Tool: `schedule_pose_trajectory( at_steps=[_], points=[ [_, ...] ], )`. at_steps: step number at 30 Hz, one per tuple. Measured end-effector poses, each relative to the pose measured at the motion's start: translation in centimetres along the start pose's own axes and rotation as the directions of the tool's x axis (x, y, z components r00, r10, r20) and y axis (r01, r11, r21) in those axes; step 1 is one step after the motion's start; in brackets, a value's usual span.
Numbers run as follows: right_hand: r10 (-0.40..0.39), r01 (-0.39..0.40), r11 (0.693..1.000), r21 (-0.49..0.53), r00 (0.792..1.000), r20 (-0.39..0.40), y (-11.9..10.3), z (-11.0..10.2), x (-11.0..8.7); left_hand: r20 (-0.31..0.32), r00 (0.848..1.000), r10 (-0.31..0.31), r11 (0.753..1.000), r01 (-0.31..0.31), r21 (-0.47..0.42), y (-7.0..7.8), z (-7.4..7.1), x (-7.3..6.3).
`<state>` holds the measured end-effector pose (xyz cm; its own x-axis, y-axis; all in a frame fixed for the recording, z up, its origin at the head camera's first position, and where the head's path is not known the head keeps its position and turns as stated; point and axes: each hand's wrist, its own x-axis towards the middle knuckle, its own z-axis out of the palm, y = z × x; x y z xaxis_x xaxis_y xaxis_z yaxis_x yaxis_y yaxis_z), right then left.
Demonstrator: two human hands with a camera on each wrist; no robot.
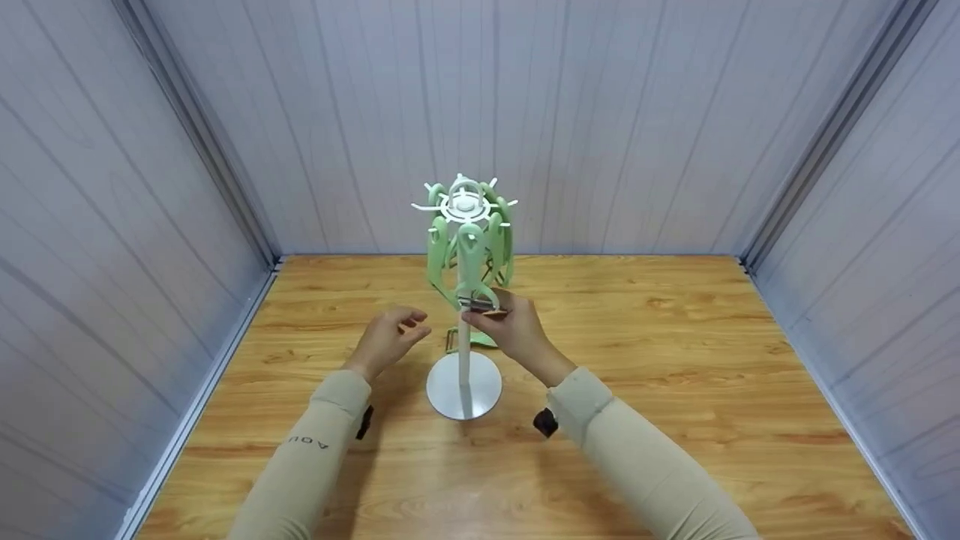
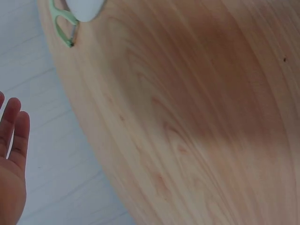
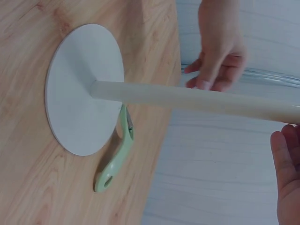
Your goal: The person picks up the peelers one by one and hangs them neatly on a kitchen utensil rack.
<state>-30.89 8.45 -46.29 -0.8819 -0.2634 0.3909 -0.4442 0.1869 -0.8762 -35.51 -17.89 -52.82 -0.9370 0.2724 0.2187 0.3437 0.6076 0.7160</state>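
Observation:
A white stand (image 1: pixel 445 390) with a round base, a pole and a ring of hooks stands upright on the table. Several light green peelers hang by their handle holes from its hooks. My right hand (image 1: pixel 521 334) pinches the blade end of the front hanging peeler (image 1: pixel 470 259), close to the pole. Left of the pole, my left hand (image 1: pixel 386 337) hovers with loosely bent fingers and touches nothing. Another green peeler (image 3: pixel 117 157) lies on the table behind the base; its blade end shows in the left wrist view. The right wrist view cuts off the right hand's grip.
The wood-grain table (image 1: pixel 675 375) extends to both sides of the stand. Pale panelled walls (image 1: pixel 600 135) rise at the back, left and right, with metal strips along their corners. A dark wrist device (image 1: pixel 546 422) sits beneath the right sleeve.

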Motion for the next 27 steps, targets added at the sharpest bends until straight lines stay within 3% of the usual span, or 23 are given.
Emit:
schedule_pose_trajectory(
  at_steps=[6,12,17,23,27],
  points=[
    [0.045,-0.045,0.998,0.041,0.999,0.009,-0.7,-0.5,0.3,0.102,0.993,-0.064,0.994,0.055,0.09,-1.2,1.1,0.3],
    [0.062,-0.063,0.997,0.054,0.998,0.018,-1.3,-1.0,0.6,0.17,0.984,-0.057,0.983,0.026,0.181,-2.0,2.1,0.8],
    [0.016,-0.016,1.0,-0.016,1.0,0.007,-2.1,-1.0,1.2,0.207,0.976,-0.066,0.978,0.022,0.207,-2.3,2.4,1.0],
    [-0.01,0.012,0.997,-0.073,1.0,0.019,-2.5,-1.3,1.5,0.245,0.97,-0.004,0.967,-0.058,0.248,-2.4,2.9,1.2],
    [-0.023,0.027,0.996,-0.08,0.998,0.055,-2.5,-1.5,1.8,0.287,0.956,0.062,0.943,-0.15,0.296,-2.5,3.2,1.3]
  ],
)
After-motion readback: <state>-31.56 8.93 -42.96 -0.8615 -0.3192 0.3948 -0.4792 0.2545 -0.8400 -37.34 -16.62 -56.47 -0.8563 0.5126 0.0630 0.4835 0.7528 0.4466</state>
